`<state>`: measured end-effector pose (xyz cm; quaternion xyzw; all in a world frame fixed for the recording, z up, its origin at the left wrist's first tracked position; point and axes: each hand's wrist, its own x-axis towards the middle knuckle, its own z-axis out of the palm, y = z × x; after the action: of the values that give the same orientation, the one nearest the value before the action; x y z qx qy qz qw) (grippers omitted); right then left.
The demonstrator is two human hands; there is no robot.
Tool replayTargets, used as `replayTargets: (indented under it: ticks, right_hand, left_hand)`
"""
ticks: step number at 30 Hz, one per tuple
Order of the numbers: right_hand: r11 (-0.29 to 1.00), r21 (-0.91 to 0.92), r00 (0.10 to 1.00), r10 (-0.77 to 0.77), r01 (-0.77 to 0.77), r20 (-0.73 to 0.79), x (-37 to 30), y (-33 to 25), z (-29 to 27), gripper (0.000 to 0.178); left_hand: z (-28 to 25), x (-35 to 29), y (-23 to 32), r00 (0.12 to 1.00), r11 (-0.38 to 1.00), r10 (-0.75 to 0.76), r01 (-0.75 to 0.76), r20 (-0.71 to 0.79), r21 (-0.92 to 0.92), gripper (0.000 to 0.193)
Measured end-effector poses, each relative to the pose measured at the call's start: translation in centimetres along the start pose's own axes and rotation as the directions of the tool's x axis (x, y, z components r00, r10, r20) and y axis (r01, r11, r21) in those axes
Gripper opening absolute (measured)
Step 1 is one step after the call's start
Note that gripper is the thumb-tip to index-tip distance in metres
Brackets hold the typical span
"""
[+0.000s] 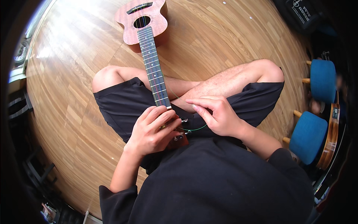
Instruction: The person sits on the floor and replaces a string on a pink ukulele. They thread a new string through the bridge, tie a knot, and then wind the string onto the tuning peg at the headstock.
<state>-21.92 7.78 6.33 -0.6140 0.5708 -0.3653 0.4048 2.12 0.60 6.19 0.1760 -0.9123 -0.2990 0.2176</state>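
A small brown ukulele [161, 28] lies face up, its body on the floor beyond my crossed legs and its dark fretboard [152, 65] running back toward my lap. My left hand [152, 130] is closed over the headstock [181, 141] and hides much of it. Metal tuning pegs [184, 120] stick out on the headstock's right side. From there a thin green string [197, 128] curves to my right hand [220, 117], whose thumb and index finger are pinched together on it. The string's end is too fine to follow.
I sit on a wood-plank floor [74, 100]. Two blue cushioned stools [308, 137] lie at the right, and beside them is a glossy wooden instrument [329, 143]. A black bag [298, 15] is at the far right. Dark furniture [39, 164] stands along the left edge.
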Motion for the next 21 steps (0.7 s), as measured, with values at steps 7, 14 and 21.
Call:
replayTargets:
  ticks: [7, 14, 21]
  right_hand:
    - [0.986, -0.077, 0.984, 0.152, -0.145, 0.096, 1.2, 0.9, -1.9, 0.029]
    - [0.968, 0.04, 0.964, 0.24, -0.246, 0.112, 1.8, 1.1, -2.2, 0.032]
    - [0.965, -0.255, 0.991, 0.092, -0.064, 0.101, 1.3, 0.8, -4.1, 0.016]
  left_hand:
    - [0.7, -0.3, -0.4, 0.998, 0.998, -0.026, 0.022, -0.058, -0.064, 0.04]
    - [1.1, -0.4, -0.2, 0.993, 0.995, -0.05, 0.04, -0.103, -0.097, 0.038]
    - [1.1, -0.6, -0.1, 0.992, 0.989, -0.079, 0.065, -0.102, -0.135, 0.038]
